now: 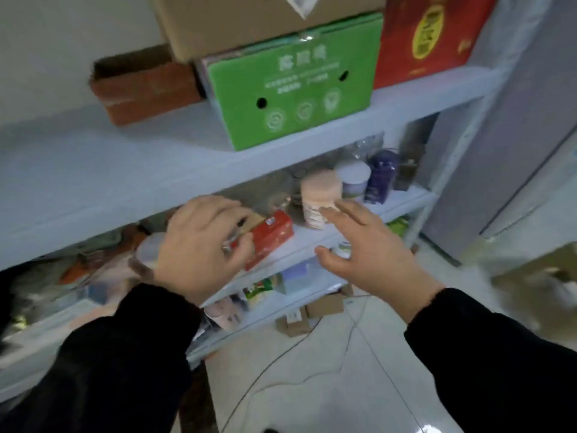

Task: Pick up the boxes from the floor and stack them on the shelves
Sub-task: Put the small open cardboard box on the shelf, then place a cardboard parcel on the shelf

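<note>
A small red box (pixel 274 235) lies on the middle shelf (pixel 402 201) of a pale blue rack. My left hand (pixel 199 245) grips its left end, fingers curled over it. My right hand (pixel 371 254) hovers spread in front of the shelf edge and holds nothing; its fingertips are close to a pink canister (pixel 320 195). Two small cardboard boxes (pixel 324 304) lie on the floor at the rack's foot. On the top shelf (pixel 125 170) stand a green box (pixel 293 89), a brown carton (pixel 249 20), a red carton (pixel 431 35) and a brick-red box (pixel 146 89).
A white tub and a purple canister (pixel 381 176) stand behind the pink one. Lower shelves hold mixed packets. A grey cabinet (pixel 499 151) stands right of the rack. A thin cable (pixel 359 332) runs over the white tiled floor. A blurred brown box (pixel 530 276) sits at far right.
</note>
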Tool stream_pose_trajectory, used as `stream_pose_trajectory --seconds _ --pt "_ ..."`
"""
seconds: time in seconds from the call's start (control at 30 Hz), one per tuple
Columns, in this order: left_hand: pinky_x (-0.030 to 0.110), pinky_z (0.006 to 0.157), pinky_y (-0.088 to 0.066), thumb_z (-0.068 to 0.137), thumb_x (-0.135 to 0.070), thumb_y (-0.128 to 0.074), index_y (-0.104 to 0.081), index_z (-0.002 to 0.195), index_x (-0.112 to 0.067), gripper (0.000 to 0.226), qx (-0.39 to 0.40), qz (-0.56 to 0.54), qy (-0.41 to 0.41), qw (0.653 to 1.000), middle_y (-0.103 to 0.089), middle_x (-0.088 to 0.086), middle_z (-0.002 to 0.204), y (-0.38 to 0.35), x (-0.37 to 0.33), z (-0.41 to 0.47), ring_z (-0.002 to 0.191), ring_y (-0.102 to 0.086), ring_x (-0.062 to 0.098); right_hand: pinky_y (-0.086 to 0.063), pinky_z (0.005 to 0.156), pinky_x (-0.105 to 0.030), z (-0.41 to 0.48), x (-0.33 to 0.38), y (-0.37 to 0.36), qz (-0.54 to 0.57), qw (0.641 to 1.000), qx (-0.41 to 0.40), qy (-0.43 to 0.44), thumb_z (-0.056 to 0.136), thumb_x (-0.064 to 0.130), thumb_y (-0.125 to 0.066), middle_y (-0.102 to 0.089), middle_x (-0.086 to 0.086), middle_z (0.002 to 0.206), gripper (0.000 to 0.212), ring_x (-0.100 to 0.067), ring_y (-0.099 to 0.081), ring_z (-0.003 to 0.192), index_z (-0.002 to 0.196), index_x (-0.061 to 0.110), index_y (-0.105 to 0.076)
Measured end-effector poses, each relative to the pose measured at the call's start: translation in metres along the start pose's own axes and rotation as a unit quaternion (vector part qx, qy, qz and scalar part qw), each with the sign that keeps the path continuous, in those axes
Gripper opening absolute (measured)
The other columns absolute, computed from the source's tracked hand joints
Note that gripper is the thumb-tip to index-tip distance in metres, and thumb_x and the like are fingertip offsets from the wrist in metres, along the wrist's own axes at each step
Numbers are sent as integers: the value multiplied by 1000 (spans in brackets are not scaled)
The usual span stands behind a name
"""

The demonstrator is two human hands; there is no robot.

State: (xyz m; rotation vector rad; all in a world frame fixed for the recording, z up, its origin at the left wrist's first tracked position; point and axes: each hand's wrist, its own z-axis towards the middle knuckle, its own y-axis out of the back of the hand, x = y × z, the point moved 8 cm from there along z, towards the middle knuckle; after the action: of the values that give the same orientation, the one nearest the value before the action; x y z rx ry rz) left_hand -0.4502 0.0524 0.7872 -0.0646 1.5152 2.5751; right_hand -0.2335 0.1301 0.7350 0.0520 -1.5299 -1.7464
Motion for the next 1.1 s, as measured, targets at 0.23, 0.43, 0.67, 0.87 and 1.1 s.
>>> stream_pose_trajectory --seconds 0.23,0.43,0.67,0.87,1.1 --pt "43 114 -34 84 -58 -44 -58 143 -12 76 247 -92 -93 960 -56 17 143 -173 -243 27 133 -50 36 -21 122 -42 -189 -216 76 -45 956 16 -289 85 61 -66 -30 -18 164 87 -32 -22 154 157 24 -36" --pt "42 121 -28 87 -67 -41 -34 158 -27 81 351 -105 -200 909 -37 5 161 -275 -431 16 150 -29 26 -16 126 -42 -365 -332 119 -22 871 8 -491 88 63 -59 -14 -9 170 90 -26 -5 158 162 32 -19" --pt "41 121 -29 95 -60 -44 -30 159 -26 74 445 -126 -349 815 -38 -2 161 -364 -604 -45 149 -30 20 -17 126 -43 -550 -393 106 36 726 -54 -684 90 60 -57 -17 -10 169 88 -26 -7 157 162 28 -20" --pt "42 118 -32 96 -59 -46 -26 161 -27 75 527 -113 -471 698 -33 -4 163 -410 -716 -149 150 -30 22 -34 117 -53 -700 -369 51 90 538 -127 -829 74 75 -41 -32 -8 161 97 -25 -28 149 157 27 -28" --pt "39 116 -31 99 -56 -48 -25 161 -27 73 567 -66 -603 557 -32 -2 164 -427 -764 -316 149 -30 21 -36 114 -43 -812 -287 -56 182 365 -230 -883 86 51 -65 -45 -12 151 77 -30 -40 140 151 17 -41"
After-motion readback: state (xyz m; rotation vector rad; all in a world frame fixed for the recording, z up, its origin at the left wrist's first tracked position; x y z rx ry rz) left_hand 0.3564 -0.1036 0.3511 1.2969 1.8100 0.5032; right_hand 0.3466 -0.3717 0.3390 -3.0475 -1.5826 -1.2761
